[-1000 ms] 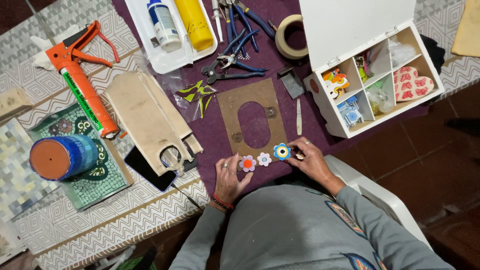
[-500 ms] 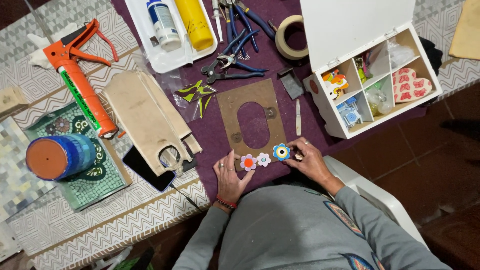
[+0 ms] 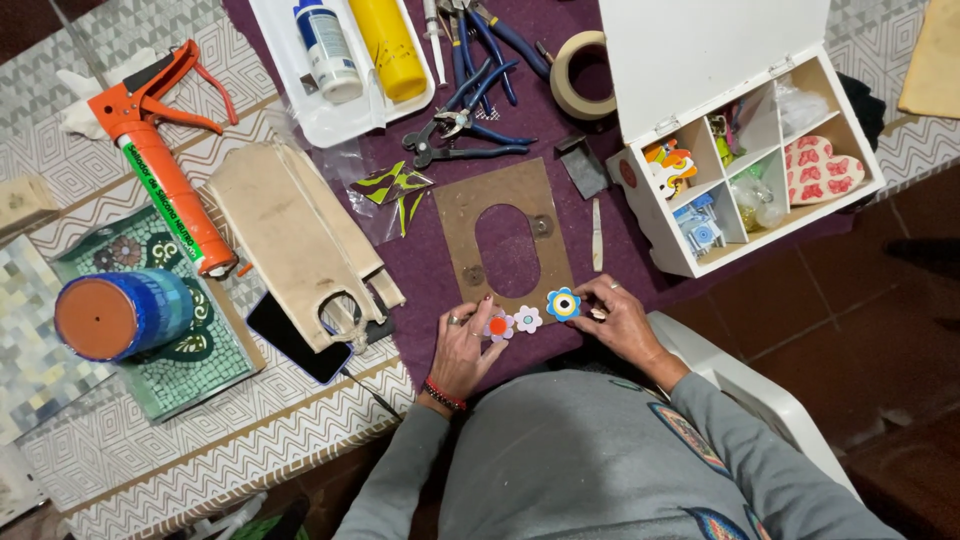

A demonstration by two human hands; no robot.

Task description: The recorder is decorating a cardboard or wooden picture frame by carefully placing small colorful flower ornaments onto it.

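Note:
Three small flower-shaped pieces lie in a row on the purple cloth (image 3: 420, 300): a pink one with an orange centre (image 3: 498, 325), a white one (image 3: 527, 319) and a blue and yellow one (image 3: 563, 303). My left hand (image 3: 462, 350) rests on the cloth with its fingertips at the pink flower. My right hand (image 3: 620, 320) lies beside the blue and yellow flower and touches its edge. Just beyond the flowers sits a brown board with an oval hole (image 3: 508, 245).
A white compartment box (image 3: 740, 160) with small ornaments stands open at right. Pliers (image 3: 460, 125), a tape roll (image 3: 575, 75) and a tray of glue bottles (image 3: 340, 60) lie at the back. An orange caulking gun (image 3: 165, 165), wooden cut-outs (image 3: 295, 240), a phone (image 3: 295, 340) and a blue pot (image 3: 120, 315) occupy the left.
Both hands stay at the three flowers with only slight finger shifts. The flowers remain in the same row.

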